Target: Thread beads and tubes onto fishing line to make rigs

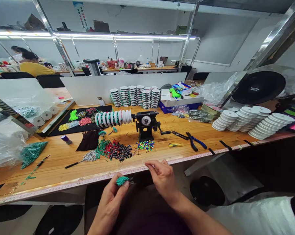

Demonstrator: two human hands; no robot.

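Note:
My left hand (113,195), below the table's front edge, pinches a bundle of small green pieces (122,180) between thumb and fingers. Further right, my right hand (162,178) is closed in a pinch at the edge; whatever its fingertips hold is too thin to make out. Just beyond the hands lie piles of black-and-red tube pieces (120,150), green tube pieces (102,148), silver metal bits (90,156) and multicoloured beads (146,145). Behind them stands a black hand-crank winder (146,125) with white spools (114,118) on its shaft.
Pliers (195,141), pointed scissors (179,135) and a yellow tube (176,145) lie right of the winder. White spool stacks (247,120) line the right side, and wound spools (135,96) the back. A black mat (64,130) holds coloured piles. A person in yellow (31,65) sits far left.

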